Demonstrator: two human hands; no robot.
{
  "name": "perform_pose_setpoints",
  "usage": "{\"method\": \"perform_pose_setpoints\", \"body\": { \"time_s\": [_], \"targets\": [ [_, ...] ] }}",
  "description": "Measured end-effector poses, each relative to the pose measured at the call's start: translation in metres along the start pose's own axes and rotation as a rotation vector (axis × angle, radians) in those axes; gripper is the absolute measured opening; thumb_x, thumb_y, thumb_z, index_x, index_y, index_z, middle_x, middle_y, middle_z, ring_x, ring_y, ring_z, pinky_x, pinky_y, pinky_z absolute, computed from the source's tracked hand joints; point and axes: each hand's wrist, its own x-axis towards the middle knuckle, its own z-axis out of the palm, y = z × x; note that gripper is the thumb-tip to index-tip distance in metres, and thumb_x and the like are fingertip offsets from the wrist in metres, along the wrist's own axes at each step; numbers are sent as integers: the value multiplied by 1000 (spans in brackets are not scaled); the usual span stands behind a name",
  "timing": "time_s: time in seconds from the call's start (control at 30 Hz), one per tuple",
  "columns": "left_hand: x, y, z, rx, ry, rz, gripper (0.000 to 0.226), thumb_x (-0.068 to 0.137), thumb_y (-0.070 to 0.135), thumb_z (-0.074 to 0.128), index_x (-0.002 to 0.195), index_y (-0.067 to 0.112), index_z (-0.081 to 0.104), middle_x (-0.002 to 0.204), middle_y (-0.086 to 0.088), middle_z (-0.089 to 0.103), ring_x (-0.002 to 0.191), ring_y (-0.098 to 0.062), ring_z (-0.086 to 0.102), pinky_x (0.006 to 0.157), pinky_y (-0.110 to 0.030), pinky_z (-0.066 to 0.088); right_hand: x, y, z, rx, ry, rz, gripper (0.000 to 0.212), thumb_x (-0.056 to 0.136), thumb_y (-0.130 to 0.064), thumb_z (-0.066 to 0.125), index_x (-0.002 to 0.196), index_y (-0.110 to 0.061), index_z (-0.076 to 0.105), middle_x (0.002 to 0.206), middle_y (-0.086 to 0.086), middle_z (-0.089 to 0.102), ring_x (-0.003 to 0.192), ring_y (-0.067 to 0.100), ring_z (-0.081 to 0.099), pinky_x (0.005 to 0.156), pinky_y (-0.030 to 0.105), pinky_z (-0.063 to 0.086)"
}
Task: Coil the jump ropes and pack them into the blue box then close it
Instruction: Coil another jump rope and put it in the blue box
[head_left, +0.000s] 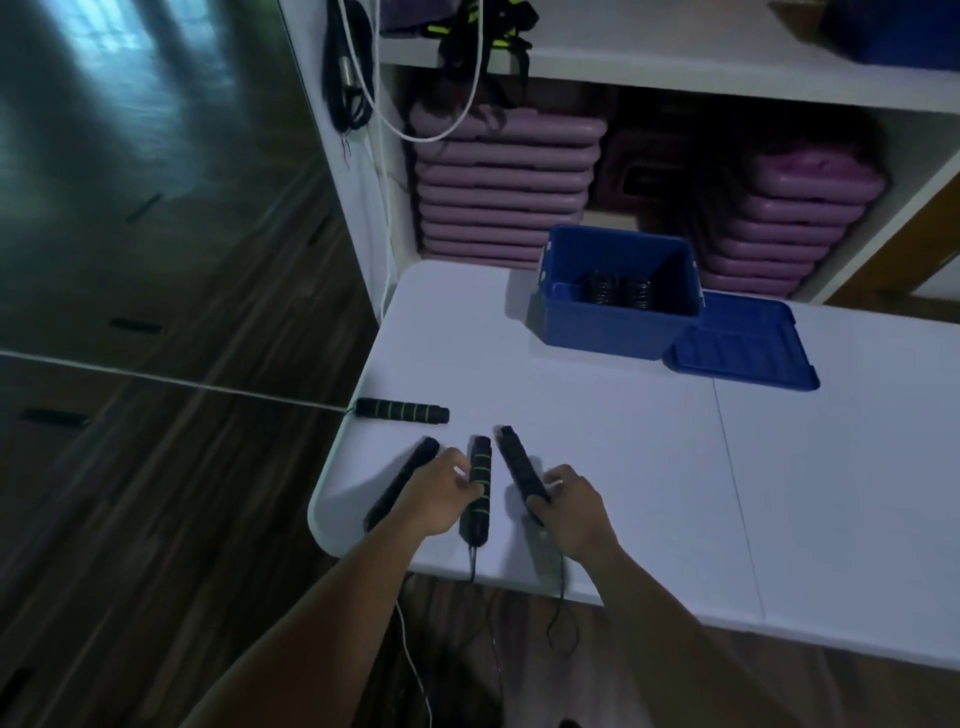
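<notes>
On the white table (649, 467), the left hand (436, 499) rests with fingers curled against a green-striped handle (479, 488), though whether it truly grips is unclear; the right hand (571, 506) is closed round the near end of a black handle (519, 465). Two more handles lie nearby, one (402, 410) trailing a white cord (156, 376) off the edge; the blue box (618, 296) stands open at the far side, dark coils inside, its lid (743, 345) flat beside it.

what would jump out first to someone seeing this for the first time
Two hands at the near table edge: the left hand and right hand each touch a black jump-rope handle. Behind them the open blue box sits with its lid lying beside it, and purple mats fill the shelf.
</notes>
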Motion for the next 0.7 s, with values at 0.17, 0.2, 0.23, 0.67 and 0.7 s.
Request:
{"method": "perform_pose_setpoints", "body": {
  "time_s": [0.17,0.2,0.23,0.67,0.7],
  "targets": [
    [-2,-11,22,-58,29,-45,33,88,24,72,113,16,51,95,-8,69,85,-23,68,78,-38,58,-2,8,10,21,0,6,24,86,-21,68,102,-20,50,99,0,62,84,17,57,58,18,38],
    [-1,-10,25,-81,45,-55,34,88,22,72,114,15,51,93,-9,68,84,-24,68,77,-40,59,-2,10,11,33,0,9,24,86,-22,68,102,-20,50,98,-2,61,85,17,57,59,19,39],
    [-1,-10,28,-95,60,-60,35,87,21,72,114,15,50,92,-9,68,83,-25,68,77,-43,59,-3,12,11,52,0,13,23,87,-22,67,102,-20,50,97,-3,60,86,16,57,59,20,39],
    [-10,-10,13,333,366,14,24,100,32,46,119,22,57,126,-8,46,107,-22,50,90,-36,48,-4,20,6,110,-49,40,26,91,-23,64,114,-14,56,99,-6,61,88,14,55,61,13,36],
    [-9,-14,8,424,424,-5,26,100,32,45,122,24,55,131,-8,45,114,-25,46,96,-39,45,-4,20,7,106,-48,39,25,91,-23,64,114,-14,56,98,-6,61,88,14,55,60,11,35]
  ]
}}
